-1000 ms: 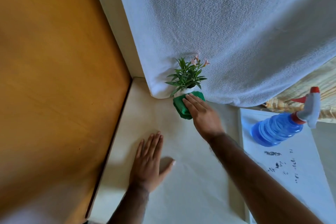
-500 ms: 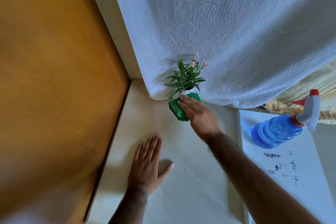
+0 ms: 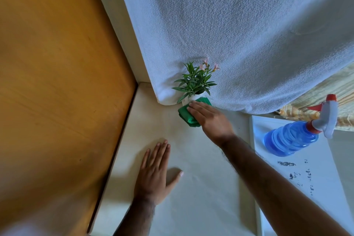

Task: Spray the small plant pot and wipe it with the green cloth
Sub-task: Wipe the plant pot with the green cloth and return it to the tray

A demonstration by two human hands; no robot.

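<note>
Your right hand [image 3: 209, 119] reaches to the middle of the frame, fingers flat and together, pressing the green cloth [image 3: 186, 114] against the near side of the pot [image 3: 192, 98]. You are not pinching the cloth; your palm and fingers lie on top of it, holding it to the pot, and whether your thumb curls under it cannot be seen. Only a small white part of the pot shows, between the cloth and the plant [image 3: 193, 82], whose green leaves and few pink flowers stand above it. The pot sits at the lower edge of the white textured sheet [image 3: 239, 34] that fills the upper right of the frame.

Your left hand [image 3: 155, 174] lies flat and spread on the pale surface [image 3: 201, 188] in the lower centre, holding nothing, well apart from the pot.

At the right edge, the blue spray bottle [image 3: 291, 138] lies on its side on a white board [image 3: 314, 178], its nozzle pointing right. A wooden panel [image 3: 57, 82] fills the left of the frame.
</note>
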